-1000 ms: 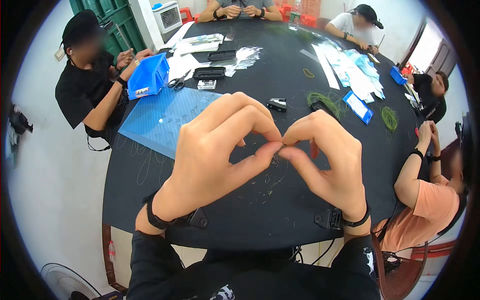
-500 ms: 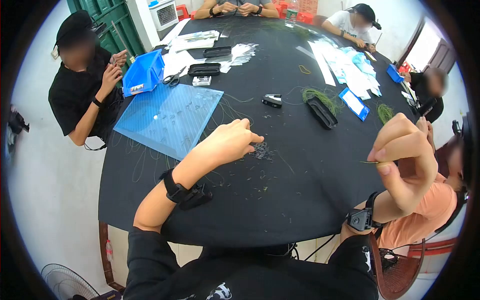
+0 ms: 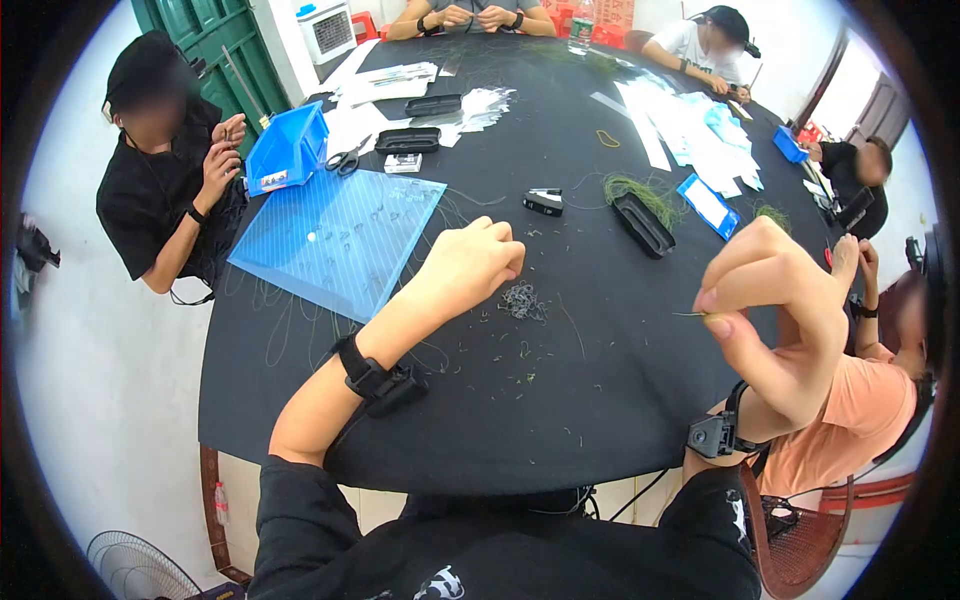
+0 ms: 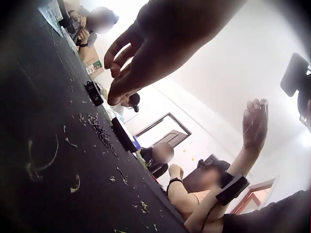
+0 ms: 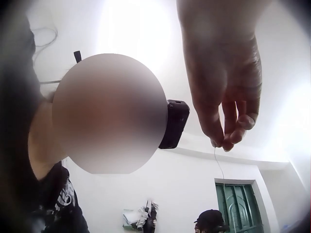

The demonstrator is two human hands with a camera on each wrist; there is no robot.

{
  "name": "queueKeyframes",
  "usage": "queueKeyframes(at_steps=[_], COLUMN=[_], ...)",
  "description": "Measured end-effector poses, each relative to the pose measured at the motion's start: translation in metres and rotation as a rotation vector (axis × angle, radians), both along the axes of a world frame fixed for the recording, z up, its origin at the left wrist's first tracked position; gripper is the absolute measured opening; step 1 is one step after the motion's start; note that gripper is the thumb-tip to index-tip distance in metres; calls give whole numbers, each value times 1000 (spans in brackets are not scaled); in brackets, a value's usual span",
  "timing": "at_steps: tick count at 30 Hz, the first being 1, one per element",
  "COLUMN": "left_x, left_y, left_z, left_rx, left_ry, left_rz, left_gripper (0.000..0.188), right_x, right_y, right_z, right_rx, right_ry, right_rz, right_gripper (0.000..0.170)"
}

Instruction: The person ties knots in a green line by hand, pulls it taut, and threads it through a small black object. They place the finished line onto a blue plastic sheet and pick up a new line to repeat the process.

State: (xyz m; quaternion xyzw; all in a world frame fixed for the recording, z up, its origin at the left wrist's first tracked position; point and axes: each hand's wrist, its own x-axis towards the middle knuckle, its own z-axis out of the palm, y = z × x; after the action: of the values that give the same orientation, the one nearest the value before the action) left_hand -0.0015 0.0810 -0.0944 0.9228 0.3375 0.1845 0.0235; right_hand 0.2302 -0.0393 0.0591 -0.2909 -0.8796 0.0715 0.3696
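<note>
My right hand (image 3: 785, 320), raised over the table's right side, pinches a thin yellow-green thread (image 3: 688, 314) between thumb and fingertips. In the right wrist view a fine strand (image 5: 219, 165) hangs from those fingertips. My left hand (image 3: 470, 258) hovers over the table with fingers loosely bent; the left wrist view shows nothing between its fingers (image 4: 125, 53). Just beyond its fingertips lies a small pile of dark, curled thread bits (image 3: 523, 300). Loose clippings (image 3: 530, 378) are scattered nearer to me on the black cloth.
A blue translucent board (image 3: 340, 240) with long threads lies left. Further back are a stapler (image 3: 543, 202), an open black case (image 3: 643, 225) by green thread (image 3: 640, 190), scissors (image 3: 343, 162) and a blue bin (image 3: 287, 148). Several people sit around the table (image 3: 480, 440).
My hands, fingertips together a second ago, have parted. The right went up and right with the thread; the left dropped toward the pile, then drew slightly away with fingers more bent.
</note>
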Motion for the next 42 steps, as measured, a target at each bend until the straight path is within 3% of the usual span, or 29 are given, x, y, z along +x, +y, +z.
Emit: queueKeyframes(at_steps=[5, 11, 14, 17, 23, 32, 42], left_x=[-6, -3, -4, -2, -6, -13, -5], left_y=[0, 2, 5, 4, -6, -3, 11], left_z=[2, -14, -17, -7, 25, 1, -15], left_rx=[9, -57, 24, 9, -28, -168, -123], left_ry=[-12, 174, 113, 47, -105, 275, 119], left_rz=[-49, -63, -92, 12, 5, -17, -21], left_gripper=[11, 21, 16, 8, 6, 23, 8], right_x=[-7, -11, -12, -11, -18, -17, -19], right_y=[1, 0, -2, 3, 10, 8, 8], right_z=[-1, -2, -1, -3, -12, -9, -13], right_rx=[-22, -38, -51, -11, 30, 12, 22], right_ry=[-13, -25, -39, -65, -75, -159, -149], right_rz=[-25, -32, -41, 1, -18, 49, 34], right_gripper=[15, 15, 16, 15, 16, 16, 18])
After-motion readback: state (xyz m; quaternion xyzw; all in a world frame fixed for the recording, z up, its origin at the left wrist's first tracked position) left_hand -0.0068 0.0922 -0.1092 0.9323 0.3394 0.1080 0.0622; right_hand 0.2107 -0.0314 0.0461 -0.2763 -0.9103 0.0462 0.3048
